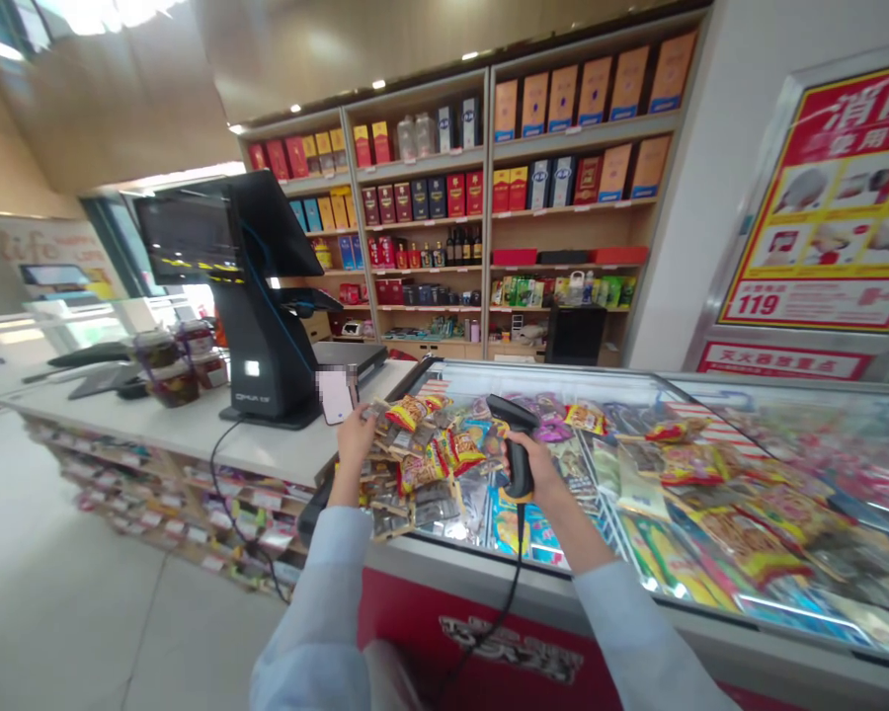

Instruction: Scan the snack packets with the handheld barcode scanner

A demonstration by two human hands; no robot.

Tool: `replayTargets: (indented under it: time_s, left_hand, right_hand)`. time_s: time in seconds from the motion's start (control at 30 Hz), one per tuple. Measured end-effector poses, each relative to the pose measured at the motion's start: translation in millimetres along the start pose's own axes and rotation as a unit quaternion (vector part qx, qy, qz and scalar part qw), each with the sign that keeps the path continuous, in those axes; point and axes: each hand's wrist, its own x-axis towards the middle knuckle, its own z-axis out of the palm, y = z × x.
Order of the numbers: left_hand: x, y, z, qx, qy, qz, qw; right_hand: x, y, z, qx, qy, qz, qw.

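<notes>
The right hand (533,462) is wrapped round the handle of the scanner (515,411), which sits above the freezer (392,602), at 4 o'clock from the middle of the view, its nose pointing towards 10 o'clock. To handle it well, the nose should square up to a flat printed panel, as shiny, crinkled wrapping is likely to throw back glare; the cord (521,528), dropping towards 6 o'clock, is best left slack. The left hand (356,434), at 9 o'clock from the scanner, is at the edge of the packets (422,468), with the phone (336,397) just beside it at 11 o'clock; I cannot tell whether its fingers are closed on anything. It would help most by keeping one packet smooth, fingertips off the print. The scanner is black, with an orange trace low on its handle; the packets, loosely heaped and overlapping on the freezer, are partly red-and-yellow pillows, partly darker, clear-looking sachets
</notes>
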Motion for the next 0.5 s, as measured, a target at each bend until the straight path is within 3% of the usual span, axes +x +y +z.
replayTargets:
  time_s: [0.13,0.33,0.4,0.5]
  left_hand:
    - [-4.8,5.6,3.6,0.058,0.016,0.014,0.998]
    - [-6.6,-5.4,8.8,0.0,-0.006,0.007,1.0]
    - [-8.6,-5.9,8.6,-0.016,0.025,0.015,0.999]
    - [-14.3,8.1,5.2,-0.041,0.121,0.048,0.991]
  right_hand:
    - [0.4,4.5,-0.7,0.005,0.006,-0.004,1.0]
    - [4.8,14.4,-5.6,0.016,0.007,0.009,1.0]
    - [5.2,15.1,-5.9,0.019,0.008,0.014,1.0]
    - [3.2,10.2,-7.4,0.026,0.005,0.02,0.999]
